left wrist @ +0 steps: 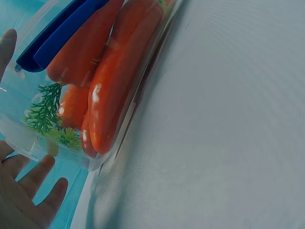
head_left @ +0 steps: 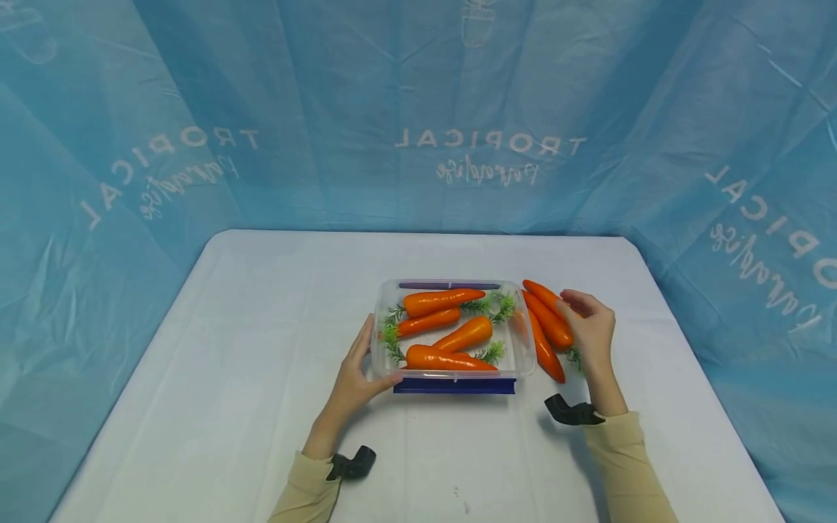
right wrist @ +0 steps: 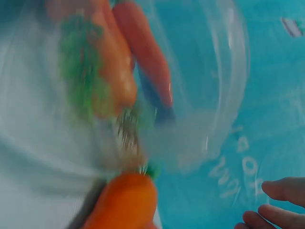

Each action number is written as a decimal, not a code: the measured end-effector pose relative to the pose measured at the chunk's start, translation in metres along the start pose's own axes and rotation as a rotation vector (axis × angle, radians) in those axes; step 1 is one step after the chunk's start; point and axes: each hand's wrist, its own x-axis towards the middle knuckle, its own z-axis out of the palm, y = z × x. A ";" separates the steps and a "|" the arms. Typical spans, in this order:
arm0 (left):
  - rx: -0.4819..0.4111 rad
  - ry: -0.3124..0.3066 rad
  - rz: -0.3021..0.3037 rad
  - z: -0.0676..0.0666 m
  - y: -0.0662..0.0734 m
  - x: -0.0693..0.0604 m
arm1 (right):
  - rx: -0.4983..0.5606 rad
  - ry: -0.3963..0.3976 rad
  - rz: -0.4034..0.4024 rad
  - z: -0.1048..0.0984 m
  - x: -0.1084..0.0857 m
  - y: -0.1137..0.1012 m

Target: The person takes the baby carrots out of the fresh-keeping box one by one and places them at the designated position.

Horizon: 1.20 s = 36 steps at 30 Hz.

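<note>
A clear plastic container (head_left: 525, 363) holds several orange carrots (head_left: 451, 359) with green tops. My left hand (head_left: 349, 381) rests against its left side, thumb at the front left corner; in the left wrist view, spread fingers of the hand (left wrist: 28, 195) lie beside the clear wall (left wrist: 109, 160). To the container's right, more carrots (head_left: 548, 349) lie on the table, and my right hand (head_left: 591, 330) is over their right side, fingertips close to one. In the right wrist view a carrot (right wrist: 125, 202) is at the bottom, apart from the visible fingers of my right hand (right wrist: 281, 210). Its grasp appears loose.
Blue latch flaps stand out at the container's front (head_left: 454, 386) and back (head_left: 449, 285). The white-covered table (head_left: 229, 363) extends around it. A blue printed curtain (head_left: 360, 181) hangs behind and at both sides.
</note>
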 end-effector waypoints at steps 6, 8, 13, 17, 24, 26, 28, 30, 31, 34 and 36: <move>0.001 -0.004 -0.005 0.000 -0.001 0.000 | 0.061 -0.103 -0.040 0.016 -0.007 -0.011; 0.001 -0.009 -0.020 -0.001 0.005 0.000 | 0.094 -0.139 -0.045 0.019 -0.012 -0.019; 0.006 -0.023 -0.036 -0.008 0.035 -0.003 | 0.075 -0.232 -0.060 0.025 -0.029 -0.051; 0.007 -0.018 -0.034 -0.004 0.022 -0.001 | 0.097 -0.284 -0.087 0.032 -0.032 -0.054; 0.016 -0.005 -0.023 0.000 -0.001 0.001 | 0.129 -0.320 -0.125 0.053 -0.025 -0.030; 0.011 -0.004 -0.017 0.000 0.000 0.000 | 0.105 -0.341 -0.130 0.057 -0.026 -0.028; 0.008 -0.001 -0.010 0.000 0.000 0.000 | 0.095 -0.366 -0.133 0.061 -0.027 -0.027; 0.002 0.000 -0.006 0.000 0.001 -0.001 | 0.081 -0.386 -0.136 0.064 -0.029 -0.027; 0.003 -0.001 -0.004 0.000 0.001 -0.001 | 0.085 -0.397 -0.135 0.065 -0.030 -0.027; 0.005 -0.004 -0.011 0.000 0.001 0.000 | 0.088 -0.440 -0.147 0.069 -0.032 -0.027; 0.008 -0.006 -0.020 0.000 0.000 0.000 | 0.087 -0.463 -0.152 0.071 -0.034 -0.027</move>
